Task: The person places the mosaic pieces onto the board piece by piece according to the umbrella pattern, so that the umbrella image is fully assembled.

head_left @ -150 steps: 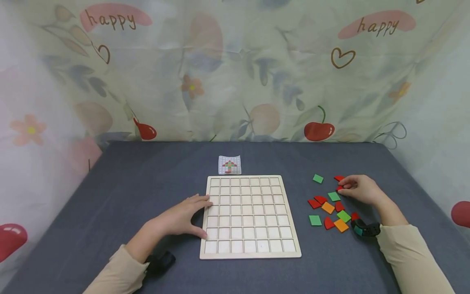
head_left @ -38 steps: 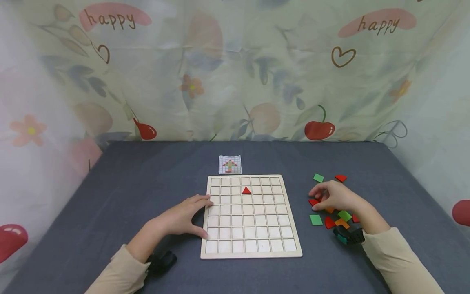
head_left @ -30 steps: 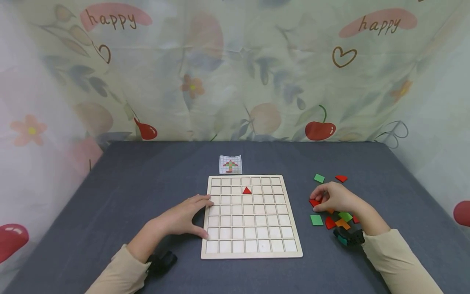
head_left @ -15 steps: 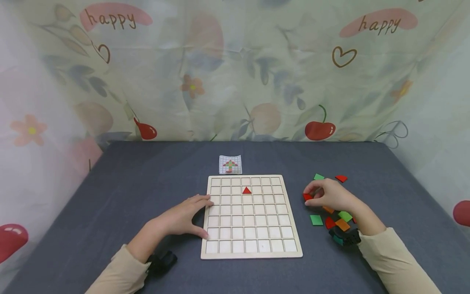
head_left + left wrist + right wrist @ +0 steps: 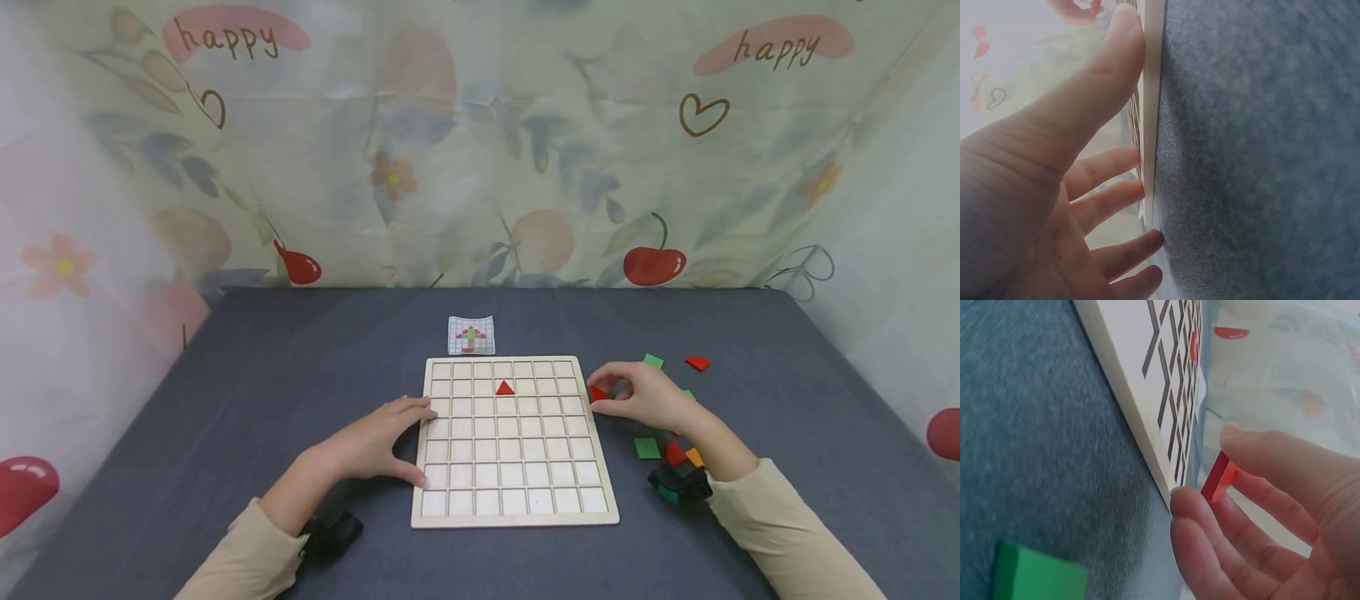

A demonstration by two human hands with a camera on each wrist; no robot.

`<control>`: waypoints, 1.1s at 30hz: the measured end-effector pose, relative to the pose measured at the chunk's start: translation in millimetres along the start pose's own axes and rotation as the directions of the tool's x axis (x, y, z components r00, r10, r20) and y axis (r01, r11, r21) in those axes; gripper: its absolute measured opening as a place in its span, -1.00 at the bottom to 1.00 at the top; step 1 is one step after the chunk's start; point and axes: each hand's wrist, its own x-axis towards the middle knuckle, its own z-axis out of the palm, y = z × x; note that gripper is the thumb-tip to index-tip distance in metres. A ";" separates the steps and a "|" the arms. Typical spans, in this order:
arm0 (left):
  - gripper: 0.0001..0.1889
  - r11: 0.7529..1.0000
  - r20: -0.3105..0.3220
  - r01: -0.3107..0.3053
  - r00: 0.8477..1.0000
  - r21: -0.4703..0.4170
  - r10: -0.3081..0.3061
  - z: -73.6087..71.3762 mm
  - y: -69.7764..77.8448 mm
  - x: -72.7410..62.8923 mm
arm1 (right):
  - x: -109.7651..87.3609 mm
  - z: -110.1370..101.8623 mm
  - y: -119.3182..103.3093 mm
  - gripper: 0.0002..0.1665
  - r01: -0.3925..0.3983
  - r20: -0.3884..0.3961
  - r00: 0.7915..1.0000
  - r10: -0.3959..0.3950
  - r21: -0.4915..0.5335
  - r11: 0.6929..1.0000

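A pale wooden grid board (image 5: 517,522) lies in the middle of the table, with one red triangle tile (image 5: 505,388) in a cell of its second row from the top. My left hand (image 5: 375,442) rests along the board's left edge, thumb and fingers spread and fairly straight; the left wrist view has the thumb (image 5: 1116,44) against the rim. At the board's right edge, my right hand (image 5: 637,392) pinches a small red tile (image 5: 1219,478) between thumb and fingertips. The tile's outline is partly hidden by the fingers.
A small card (image 5: 471,343) with a printed coloured grid pattern lies behind the board. To the right are a green square tile (image 5: 647,448), a red rounded tile (image 5: 697,363), an orange tile (image 5: 695,457) and others, partly hidden under the right forearm. A patterned curtain (image 5: 480,167) hangs behind.
The red triangle tile has come onto the board. Since then my right hand has taken a red tile from the pile and carried it left to the board's right edge. My left hand stays put.
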 end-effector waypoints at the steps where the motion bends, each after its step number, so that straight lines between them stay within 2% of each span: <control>1: -0.10 1.000 -0.002 -0.003 1.000 0.003 0.003 0.2 -0.1 0.1 | 0.5 1.1 -0.7 -0.68 0.001 -0.002 1.000 -0.001 0.006 1.000; 12: -0.08 1.000 0.002 0.003 1.000 0.019 -0.003 0.9 -1.1 1.2 | 12.4 11.8 -15.7 -0.65 -0.023 -0.005 1.000 0.023 0.016 1.000; 19: -0.08 1.000 0.006 0.000 1.000 0.015 0.000 0.6 -1.6 1.3 | 24.2 21.3 -27.8 -0.66 0.008 0.002 1.000 -0.008 -0.021 1.000; 27: -0.08 1.000 0.010 0.011 1.000 0.010 -0.011 -0.3 0.0 1.2 | 36.0 32.4 -37.1 -0.66 0.014 0.063 0.998 -0.014 -0.002 1.000; 33: -0.07 0.999 0.015 0.033 0.999 -0.006 -0.033 -0.7 1.4 0.8 | 43.8 40.2 -41.9 -0.66 0.063 0.103 0.993 -0.060 -0.023 0.998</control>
